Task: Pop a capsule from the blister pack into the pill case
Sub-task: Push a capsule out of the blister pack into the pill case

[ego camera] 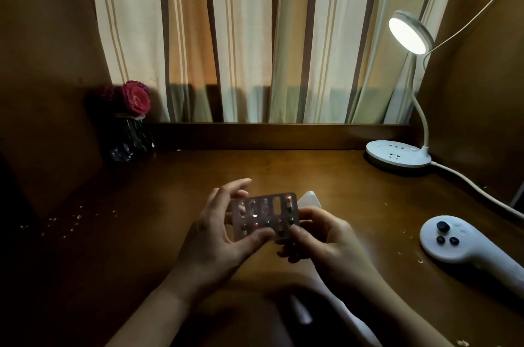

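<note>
Blister pack (265, 214) held above the counter (158, 193), left hand (224, 233) and right hand (326, 239) fingers pinching its lower edge.

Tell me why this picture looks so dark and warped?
Head view: the round white desk lamp is the only light and blows out to glare; the brown wooden desk falls into shadow. The silver blister pack glints between both hands, slightly blurred. The wide lens bends the striped curtain.
</note>
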